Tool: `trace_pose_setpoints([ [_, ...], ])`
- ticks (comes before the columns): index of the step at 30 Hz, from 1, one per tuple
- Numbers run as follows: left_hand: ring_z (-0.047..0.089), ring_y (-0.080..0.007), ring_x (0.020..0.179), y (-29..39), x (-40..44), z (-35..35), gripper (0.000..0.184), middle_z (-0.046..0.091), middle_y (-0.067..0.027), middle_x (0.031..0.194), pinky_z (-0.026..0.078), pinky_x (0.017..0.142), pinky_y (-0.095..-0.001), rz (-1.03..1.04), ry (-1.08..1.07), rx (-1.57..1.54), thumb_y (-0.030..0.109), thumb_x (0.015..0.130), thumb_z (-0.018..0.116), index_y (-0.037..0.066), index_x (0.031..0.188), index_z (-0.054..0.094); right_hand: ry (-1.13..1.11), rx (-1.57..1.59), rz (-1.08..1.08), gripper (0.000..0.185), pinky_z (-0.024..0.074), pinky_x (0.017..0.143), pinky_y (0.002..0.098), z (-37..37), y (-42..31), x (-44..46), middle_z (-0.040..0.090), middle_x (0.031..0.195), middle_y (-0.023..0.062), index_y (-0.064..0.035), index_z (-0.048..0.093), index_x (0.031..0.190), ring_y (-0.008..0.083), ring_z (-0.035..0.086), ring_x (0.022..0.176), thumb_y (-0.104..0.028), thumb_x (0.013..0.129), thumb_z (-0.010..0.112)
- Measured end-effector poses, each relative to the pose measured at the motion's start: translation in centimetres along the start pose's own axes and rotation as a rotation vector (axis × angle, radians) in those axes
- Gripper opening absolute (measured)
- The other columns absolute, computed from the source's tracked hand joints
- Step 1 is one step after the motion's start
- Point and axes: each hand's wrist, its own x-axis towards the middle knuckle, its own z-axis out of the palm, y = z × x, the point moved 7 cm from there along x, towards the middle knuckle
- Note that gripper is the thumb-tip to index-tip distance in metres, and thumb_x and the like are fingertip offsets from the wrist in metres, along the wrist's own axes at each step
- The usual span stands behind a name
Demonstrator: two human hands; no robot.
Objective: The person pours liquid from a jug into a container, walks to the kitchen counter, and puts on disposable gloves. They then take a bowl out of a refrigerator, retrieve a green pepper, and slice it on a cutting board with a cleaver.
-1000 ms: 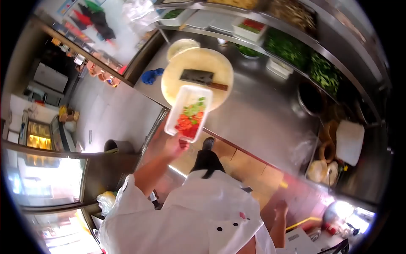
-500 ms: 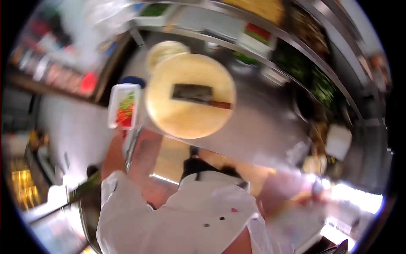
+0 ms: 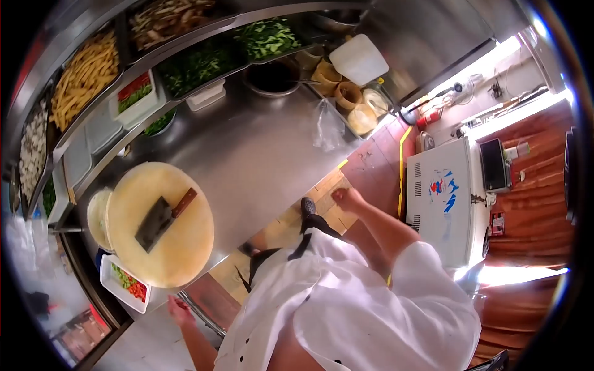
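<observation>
Apparently set down, the tray [image 3: 119, 292] sits just beyond the part-open, empty-looking left hand [image 3: 180, 311], grasping it needing a reach; the right hand [image 3: 348, 200] is loosely fisted, palm hidden.

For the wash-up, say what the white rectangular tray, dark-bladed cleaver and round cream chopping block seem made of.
White rectangular tray: smooth, probably plastic, from its even white walls.
Dark-bladed cleaver: likely dull steel, from its grey sheen; reddish-brown handle possibly wood.
Round cream chopping block: matt plastic or wood; no clear grain shows.
</observation>
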Motion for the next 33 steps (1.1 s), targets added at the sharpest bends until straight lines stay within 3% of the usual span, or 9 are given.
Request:
trace_pose_setpoints([
  [4,0.048,-0.0075,0.058,0.0,-5.9,8.7,0.023,0.05,0.0028,0.069,0.04,0.051,-0.0227,0.053,-0.159,0.307,0.033,0.099,0.06,0.012,0.094,0.053,0.247,-0.005,-0.192,0.021,0.0549,0.076,0.0453,-6.6,-0.1,10.9,0.069,0.092,0.019,-0.011,0.07,0.101,0.0392,0.067,0.088,-0.025,0.093,0.055],
  [6,0.049,-0.0077,0.061,0.5,-8.9,14.4,0.019,0.052,0.0016,0.073,0.041,0.053,-0.0234,0.106,-0.231,0.439,0.028,0.1,0.06,0.01,0.098,0.054,0.44,-0.156,-0.402,0.025,0.0553,0.079,0.0449,-10.5,-2.8,15.7,0.065,0.107,0.0184,-0.0094,0.066,0.111,0.0389,0.066,0.094,-0.024,0.093,0.055],
  [12,0.055,-0.0087,0.069,0.5,-18.1,29.0,0.015,0.059,-0.0017,0.08,0.047,0.06,-0.0236,0.252,-0.378,0.652,0.018,0.099,0.059,0.006,0.108,0.057,0.164,-0.59,-0.528,0.045,0.0551,0.088,0.0462,-11.6,-6.5,33.9,0.05,0.142,0.0143,-0.0074,0.05,0.136,0.0352,0.062,0.118,-0.016,0.092,0.059],
  [14,0.058,-0.0093,0.072,-0.5,-22.0,33.6,0.017,0.061,-0.0026,0.083,0.049,0.064,-0.024,0.243,-0.383,0.729,0.017,0.098,0.06,0.006,0.111,0.058,0.098,-0.545,-0.509,0.052,0.0548,0.089,0.0482,-12.7,-8.1,36.0,0.046,0.148,0.0127,-0.0073,0.045,0.142,0.0359,0.062,0.12,-0.016,0.092,0.06],
  [17,0.062,-0.0108,0.078,-3.4,-26.4,37.3,0.021,0.065,-0.0043,0.089,0.052,0.07,-0.0258,0.263,-0.537,0.814,0.017,0.097,0.063,0.005,0.114,0.059,0.012,-0.661,-0.463,0.042,0.0558,0.088,0.0486,-10.9,-7.9,40.6,0.06,0.134,0.0157,-0.0034,0.055,0.131,0.0331,0.065,0.116,-0.014,0.091,0.06],
  [20,0.064,-0.011,0.082,-5.1,-29.9,38.9,0.022,0.066,-0.005,0.092,0.053,0.074,-0.0272,0.324,-0.585,0.839,0.017,0.097,0.064,0.004,0.114,0.06,-0.104,-0.756,-0.297,0.035,0.0559,0.086,0.0518,-13.1,-9.2,38.8,0.063,0.131,0.0163,-0.0042,0.062,0.124,0.0329,0.066,0.115,-0.012,0.09,0.06],
  [23,0.064,-0.0108,0.084,-4.6,-32.6,40.9,0.019,0.067,-0.0051,0.092,0.053,0.074,-0.0263,0.316,-0.546,0.811,0.015,0.097,0.064,0.003,0.111,0.06,-0.147,-0.908,-0.404,0.026,0.0565,0.085,0.0514,-11.3,-9.6,39.8,0.067,0.125,0.0163,-0.0043,0.07,0.112,0.0326,0.066,0.114,-0.012,0.089,0.061],
  [28,0.062,-0.0099,0.08,-5.4,-31.3,40.7,0.017,0.066,-0.0031,0.091,0.052,0.072,-0.0252,0.439,-0.57,0.806,0.014,0.096,0.066,0.005,0.109,0.06,0.058,-0.533,-0.71,0.018,0.0572,0.08,0.044,-17.1,-14.3,31.2,0.072,0.11,0.016,-0.0053,0.073,0.1,0.033,0.069,0.104,-0.015,0.087,0.065],
  [33,0.062,-0.01,0.08,-1.2,-32.0,48.9,0.018,0.065,-0.0036,0.092,0.052,0.071,-0.0261,0.614,-0.681,0.788,0.016,0.097,0.065,0.006,0.111,0.059,0.072,-0.008,-0.889,0.012,0.0567,0.074,0.0378,-23.7,-15.3,14.2,0.071,0.091,0.0153,-0.0032,0.068,0.092,0.0309,0.07,0.085,-0.013,0.085,0.072],
])
